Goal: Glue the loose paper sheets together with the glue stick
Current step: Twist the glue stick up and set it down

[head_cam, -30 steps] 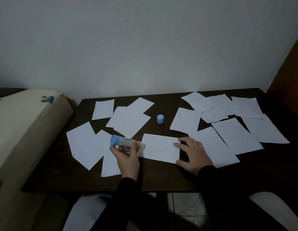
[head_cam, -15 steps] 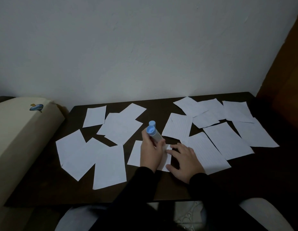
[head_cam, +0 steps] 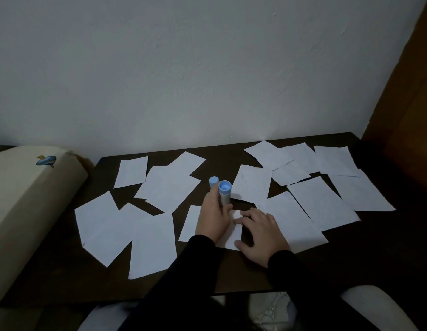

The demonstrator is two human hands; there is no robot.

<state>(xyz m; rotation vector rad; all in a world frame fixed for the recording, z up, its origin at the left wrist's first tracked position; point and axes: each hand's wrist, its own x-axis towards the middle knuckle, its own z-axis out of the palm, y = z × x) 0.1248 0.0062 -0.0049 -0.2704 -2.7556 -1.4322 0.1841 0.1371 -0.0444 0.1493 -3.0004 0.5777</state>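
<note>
Several loose white paper sheets lie scattered on a dark table (head_cam: 231, 278). My left hand (head_cam: 213, 217) grips the glue stick (head_cam: 224, 192), a grey tube with a blue end, held nearly upright over a small sheet (head_cam: 189, 223) near the table's front middle. Its lower tip is hidden behind my fingers. My right hand (head_cam: 261, 231) lies flat, fingers spread, on the right end of that sheet. The blue cap (head_cam: 213, 181) stands on the table just behind the glue stick.
A group of joined sheets (head_cam: 126, 232) lies at the left, lined sheets (head_cam: 322, 204) at the right. A cream padded armrest (head_cam: 24, 201) borders the table's left edge. A white wall rises behind; brown wood panel (head_cam: 413, 96) stands at the right.
My left hand carried the glue stick from the sheet's left end toward its middle and tipped it from lying sideways to nearly upright. My right hand stayed pressed on the sheet.
</note>
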